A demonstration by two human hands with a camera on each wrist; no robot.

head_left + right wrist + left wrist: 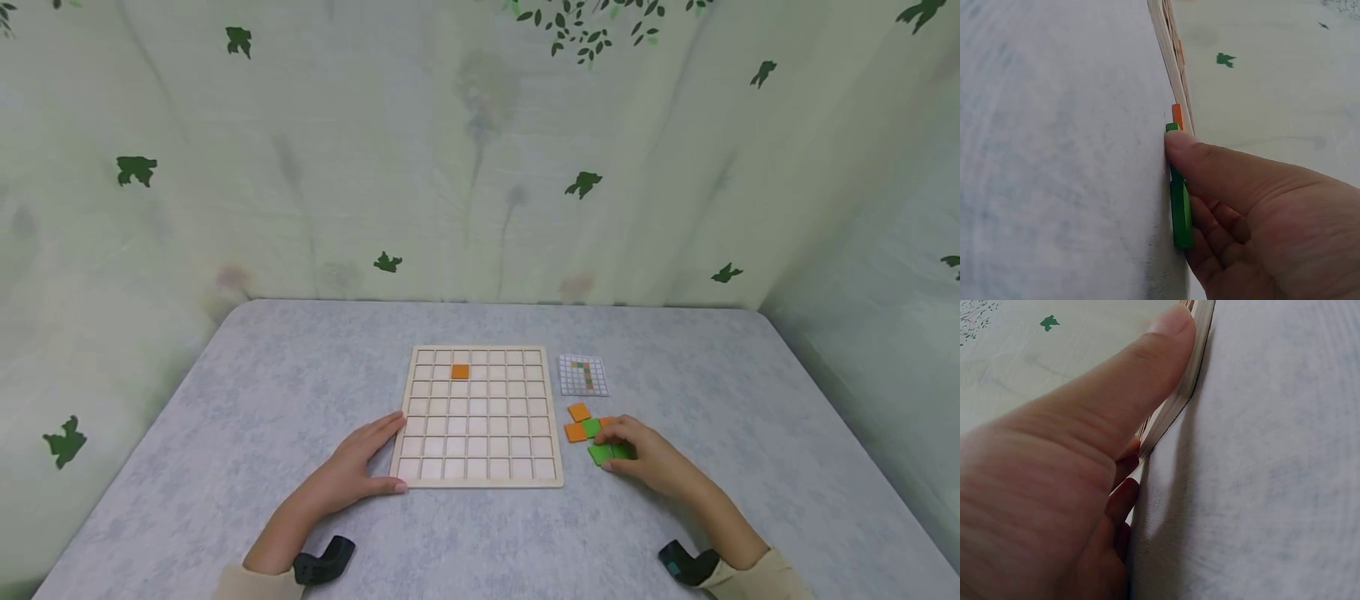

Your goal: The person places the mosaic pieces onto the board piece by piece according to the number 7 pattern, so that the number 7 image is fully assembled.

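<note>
A pale wooden grid board (477, 425) lies flat on the table, with one orange square tile (461, 372) in a cell of its upper part. My left hand (352, 462) rests against the board's left side, fingers at the left edge and thumb at the near corner. To the right of the board, my right hand (648, 454) pinches a green square tile (600, 454) between thumb and fingertips, low at the table. Another green tile (1182, 215) is beside it, partly under the hand. Loose orange tiles (575, 432) and a green tile (592, 427) lie just beyond the fingers.
A small printed pattern card (583, 376) with a coloured grid lies right of the board, behind the loose tiles. The grey-blue table (322, 358) ends at a pale curtain (450, 167) printed with leaves and birds. Dark wrist devices (324, 562) sit on both wrists.
</note>
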